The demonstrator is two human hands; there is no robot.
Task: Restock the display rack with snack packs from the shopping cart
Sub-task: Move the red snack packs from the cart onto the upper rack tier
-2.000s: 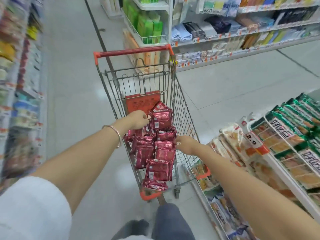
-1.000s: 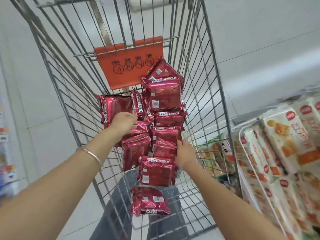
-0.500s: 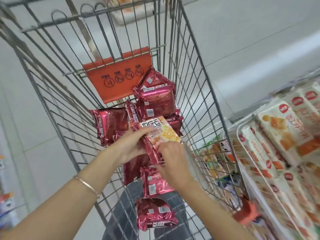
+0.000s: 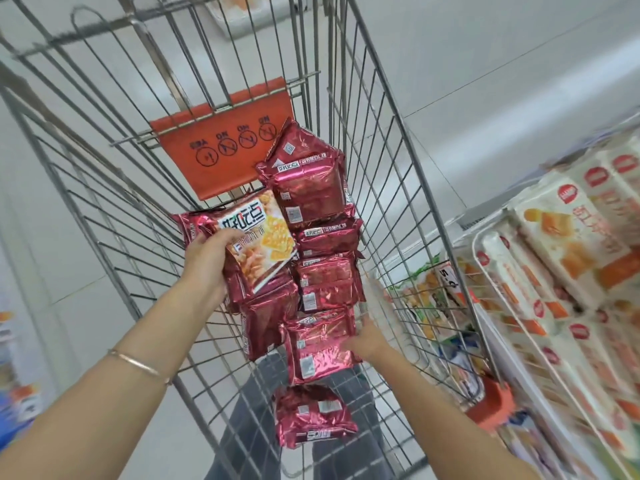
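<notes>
Currently the pick-up step is under way; nothing is going onto the display rack [image 4: 479,258] yet.

- Left hand [image 4: 207,261] is gripping a snack pack [image 4: 258,237], printed face up, raised above the pile. The thumb is lying across its front. More red packs appear to be sitting beneath it in the same grip; count not readable.
- Right hand [image 4: 367,341] is reaching low into the shopping cart [image 4: 86,220] and lying against the right edge of a red foil pack [image 4: 318,344]. The fingers are smeared by motion, so I cannot tell whether they are pinching it or only touching it.
- The remaining red packs are lying in a loose row down the cart's middle, from the orange flap [image 4: 225,150] toward the near end, where a single pack [image 4: 311,420] is sitting apart from the others.
- The rack is standing just beside the cart on the right, already carrying white-and-orange packs [image 4: 554,230].

Judgement: gathering is partly done. The next move is calling for the right hand to secure its pack, then for both hands to be lifting clear over the wire wall and swinging right to the rack. The foil looks slippery, so a stacked handful could be sliding apart on the way.
</notes>
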